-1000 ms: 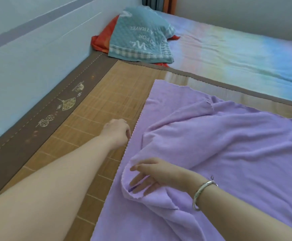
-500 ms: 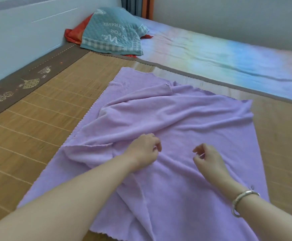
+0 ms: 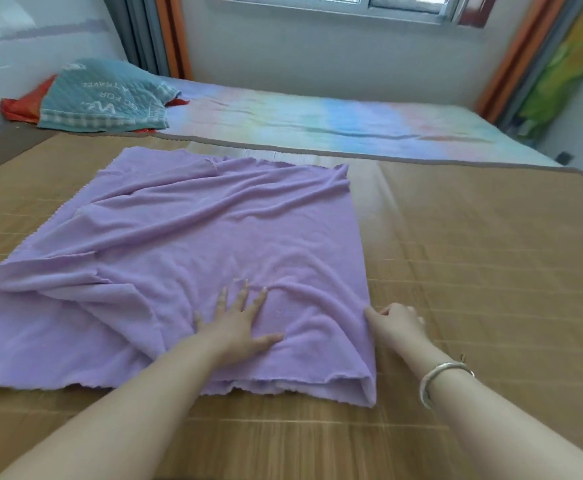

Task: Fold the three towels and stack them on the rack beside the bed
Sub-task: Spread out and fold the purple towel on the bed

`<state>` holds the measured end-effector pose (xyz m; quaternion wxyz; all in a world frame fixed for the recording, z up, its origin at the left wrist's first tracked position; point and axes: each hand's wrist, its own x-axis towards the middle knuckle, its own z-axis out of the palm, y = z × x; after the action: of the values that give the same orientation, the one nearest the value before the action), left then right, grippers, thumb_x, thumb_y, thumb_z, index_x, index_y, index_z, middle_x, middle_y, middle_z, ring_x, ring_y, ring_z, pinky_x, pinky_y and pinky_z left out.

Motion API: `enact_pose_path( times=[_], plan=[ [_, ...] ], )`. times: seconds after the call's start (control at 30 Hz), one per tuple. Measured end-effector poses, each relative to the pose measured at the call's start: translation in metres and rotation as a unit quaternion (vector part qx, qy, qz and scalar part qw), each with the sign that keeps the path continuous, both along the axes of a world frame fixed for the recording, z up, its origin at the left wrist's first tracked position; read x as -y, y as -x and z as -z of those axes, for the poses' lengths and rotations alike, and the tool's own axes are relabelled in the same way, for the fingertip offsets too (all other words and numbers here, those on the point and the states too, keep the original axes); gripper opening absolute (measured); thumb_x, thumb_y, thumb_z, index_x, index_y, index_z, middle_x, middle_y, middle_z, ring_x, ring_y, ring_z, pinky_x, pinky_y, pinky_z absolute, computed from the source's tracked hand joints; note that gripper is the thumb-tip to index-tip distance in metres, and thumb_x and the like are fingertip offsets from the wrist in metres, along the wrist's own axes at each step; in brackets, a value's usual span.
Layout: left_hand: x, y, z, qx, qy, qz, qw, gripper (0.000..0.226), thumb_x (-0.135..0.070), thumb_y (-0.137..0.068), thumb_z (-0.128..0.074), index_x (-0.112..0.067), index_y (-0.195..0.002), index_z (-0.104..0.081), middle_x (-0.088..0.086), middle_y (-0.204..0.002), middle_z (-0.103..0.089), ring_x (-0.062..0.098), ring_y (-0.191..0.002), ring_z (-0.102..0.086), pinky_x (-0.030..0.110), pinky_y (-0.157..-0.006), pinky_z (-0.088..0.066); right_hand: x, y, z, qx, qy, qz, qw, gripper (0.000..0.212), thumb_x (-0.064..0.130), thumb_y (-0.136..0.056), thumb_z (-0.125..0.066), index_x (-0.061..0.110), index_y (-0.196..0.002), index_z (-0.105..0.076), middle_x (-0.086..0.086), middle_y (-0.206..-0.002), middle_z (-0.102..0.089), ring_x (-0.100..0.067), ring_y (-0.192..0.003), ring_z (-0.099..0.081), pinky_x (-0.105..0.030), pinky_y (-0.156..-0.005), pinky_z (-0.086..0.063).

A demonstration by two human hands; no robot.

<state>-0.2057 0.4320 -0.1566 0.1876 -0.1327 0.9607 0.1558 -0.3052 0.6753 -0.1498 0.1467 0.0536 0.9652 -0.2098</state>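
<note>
Both hands are sitting in new spots compared with half a second ago: the left hand, which was curled loosely mid-cloth, is now lying flat with fingers spread, pressing down on the purple towel near its front edge, while the right hand, which was hovering above the cloth, is now sitting at the towel's right edge with fingers curled, apparently pinching the fold there, though the exact grip is hard to make out. A silver bangle is showing on the right wrist. The towel is lying doubled over on the bamboo mat, its right side forming a neat fold and its left half rumpled with loose ridges. Beyond the towel, a teal quilted cloth is resting at the far left by the pastel bedsheet; no rack is showing. To do this step well, the left palm should probably be anchoring the layers while the right is tugging the fold taut, then sweeping leftward to flatten those ridges before the next fold.
</note>
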Motion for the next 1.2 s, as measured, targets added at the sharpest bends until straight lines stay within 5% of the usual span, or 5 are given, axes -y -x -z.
enact_pose_path(
  times=[0.47,0.6,0.83,1.1,1.2],
  plan=[
    [0.005,-0.038,-0.003,-0.014,0.009,-0.034,0.999,0.085,-0.088,-0.073,-0.028,-0.053,-0.146,-0.001,-0.018,-0.157,0.02,0.024,-0.147,0.017,0.067,-0.111,0.0,0.001,-0.025,-0.009,-0.042,0.16,-0.012,0.986,0.038,0.014,-0.094,-0.048,-0.001,-0.123,-0.029,-0.02,-0.108,-0.057,-0.031,-0.087,-0.054,-0.031,-0.069,-0.037],
    [-0.05,-0.019,-0.005,-0.052,0.031,0.026,0.998,0.07,-0.071,-0.088,-0.033,-0.052,-0.148,-0.001,-0.015,-0.158,0.02,0.023,-0.147,0.018,0.064,-0.111,0.009,-0.01,-0.024,-0.003,-0.118,0.011,-0.139,0.983,0.037,0.002,-0.089,-0.033,0.014,-0.124,-0.03,-0.015,-0.102,-0.054,-0.036,-0.085,-0.057,-0.034,-0.065,-0.034],
    [-0.142,0.027,0.003,-0.058,0.027,0.064,0.996,0.102,-0.09,-0.065,-0.042,-0.053,-0.145,0.011,-0.016,-0.155,0.028,0.026,-0.144,0.025,0.064,-0.111,0.011,-0.102,0.01,-0.007,-0.115,-0.217,-0.239,0.939,0.066,0.01,-0.099,-0.03,0.046,-0.149,-0.005,-0.01,-0.121,-0.042,-0.031,-0.096,-0.063,-0.032,-0.065,-0.038],
    [-0.222,0.043,0.003,-0.035,-0.001,0.098,0.995,0.099,-0.089,-0.069,-0.036,-0.05,-0.146,0.013,-0.017,-0.154,0.028,0.025,-0.144,0.026,0.065,-0.11,0.012,-0.186,0.013,-0.011,-0.082,-0.299,-0.214,0.926,0.068,0.012,-0.098,-0.03,0.04,-0.15,0.002,-0.011,-0.128,-0.039,-0.029,-0.103,-0.059,-0.032,-0.067,-0.037],
    [-0.203,0.025,-0.005,-0.033,0.007,0.067,0.997,0.086,-0.08,-0.08,-0.032,-0.046,-0.149,0.007,-0.014,-0.157,0.022,0.021,-0.147,0.019,0.062,-0.113,0.006,-0.177,-0.003,-0.015,-0.127,-0.345,-0.212,0.906,0.059,0.015,-0.098,-0.034,0.028,-0.151,-0.013,-0.01,-0.143,-0.03,-0.03,-0.122,-0.041,-0.035,-0.086,-0.038]
  ],
)
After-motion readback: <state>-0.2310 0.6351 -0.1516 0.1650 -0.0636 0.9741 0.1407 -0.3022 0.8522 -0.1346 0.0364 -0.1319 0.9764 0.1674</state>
